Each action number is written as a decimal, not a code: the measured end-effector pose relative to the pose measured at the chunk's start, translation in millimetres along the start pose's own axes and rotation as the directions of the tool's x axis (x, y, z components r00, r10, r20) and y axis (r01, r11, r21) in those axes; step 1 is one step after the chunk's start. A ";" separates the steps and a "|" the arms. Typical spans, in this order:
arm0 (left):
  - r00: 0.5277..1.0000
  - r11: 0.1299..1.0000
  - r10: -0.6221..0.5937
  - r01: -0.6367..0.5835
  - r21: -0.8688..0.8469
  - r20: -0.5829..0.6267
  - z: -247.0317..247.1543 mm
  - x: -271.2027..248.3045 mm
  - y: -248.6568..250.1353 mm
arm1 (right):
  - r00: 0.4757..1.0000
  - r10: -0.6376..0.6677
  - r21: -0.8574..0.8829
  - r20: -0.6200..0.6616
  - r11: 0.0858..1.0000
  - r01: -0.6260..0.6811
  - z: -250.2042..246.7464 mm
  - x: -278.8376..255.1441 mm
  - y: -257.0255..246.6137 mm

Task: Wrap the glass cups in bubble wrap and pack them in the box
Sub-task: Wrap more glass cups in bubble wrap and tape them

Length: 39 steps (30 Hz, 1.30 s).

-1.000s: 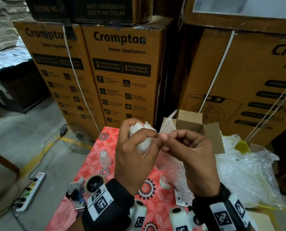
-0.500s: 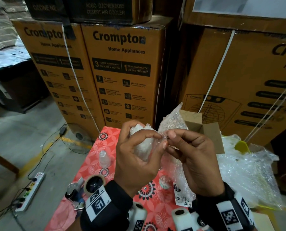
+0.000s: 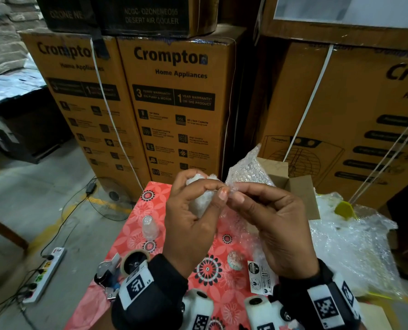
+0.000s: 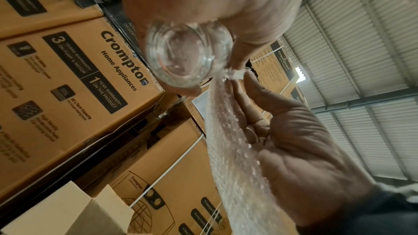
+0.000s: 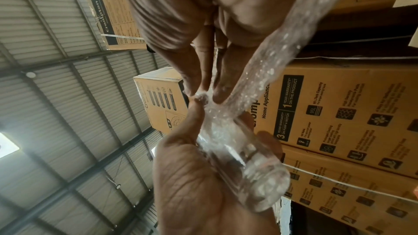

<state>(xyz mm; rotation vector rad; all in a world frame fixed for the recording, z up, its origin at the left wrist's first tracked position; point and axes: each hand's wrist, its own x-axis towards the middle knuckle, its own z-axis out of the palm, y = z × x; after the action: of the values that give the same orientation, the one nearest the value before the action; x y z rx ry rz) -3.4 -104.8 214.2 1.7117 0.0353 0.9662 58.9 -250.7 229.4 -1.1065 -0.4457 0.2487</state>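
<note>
Held up in front of the chest, above the red flowered tablecloth (image 3: 131,225): a glass cup (image 4: 189,56) half swaddled in bubble wrap (image 3: 248,171), cradled in the left hand (image 3: 188,225), fingers and thumb curled round it. Long axis roughly upright in the head view, slightly tilted, with one round glass end toward the left wrist camera and bare of wrap there. Right hand (image 3: 272,227) just beside it, thumb and forefinger pinching the loose edge of the sheet right where the left thumb tip meets it, other fingers loosely curled. From that pinch the free sheet fans up and away to the right and also trails down past the right palm. Probably the turning point for the next move: loose tail on the cup's right side, so pulling it across and around with the right hand while the left rolls the cup. Small open cardboard box (image 3: 298,186) beyond the right hand, near, flaps up. Second bare cup (image 3: 150,226) standing on the cloth to the left, apart from both hands. Tape dispenser (image 3: 117,270) near the left wrist.
</note>
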 end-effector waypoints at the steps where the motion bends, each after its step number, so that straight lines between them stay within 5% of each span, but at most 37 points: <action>1: 1.000 1.000 -0.003 0.003 -0.008 0.001 0.5 0.2 0.7 | 1.000 -0.020 -0.028 -0.006 0.999 0.019 -0.6 -0.2 0.3; 7: 1.000 1.000 0.003 -0.003 -0.020 -0.008 3.7 0.4 1.2 | 0.993 -0.112 -0.116 -0.038 0.987 0.107 0.7 -1.6 -1.2; 18: 0.982 0.961 -0.183 0.188 -0.205 0.042 -1.1 -0.5 0.3 | 0.991 -0.132 -0.257 -0.036 0.959 0.118 0.1 -1.8 -1.2; 29: 0.967 0.953 -0.246 0.254 -0.163 0.066 -3.9 -0.2 2.2 | 0.896 -0.426 -0.641 0.127 0.654 0.401 2.5 -7.8 -5.8; 35: 0.930 0.894 -0.361 0.368 -0.257 0.074 -7.5 3.0 5.5 | 0.968 -0.251 -0.477 0.029 0.847 0.234 -7.6 -6.3 -3.5; 39: 0.897 0.850 -0.436 0.437 -0.294 0.072 -14.7 5.5 3.4 | 0.995 -0.089 -0.160 -0.050 0.984 0.080 -13.6 -5.8 -10.3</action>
<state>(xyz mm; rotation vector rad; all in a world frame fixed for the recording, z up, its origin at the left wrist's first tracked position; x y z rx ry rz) -10.2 -91.9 220.8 1.3376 0.2540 0.5905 59.8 -268.5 232.3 -1.2434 -0.4667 0.1080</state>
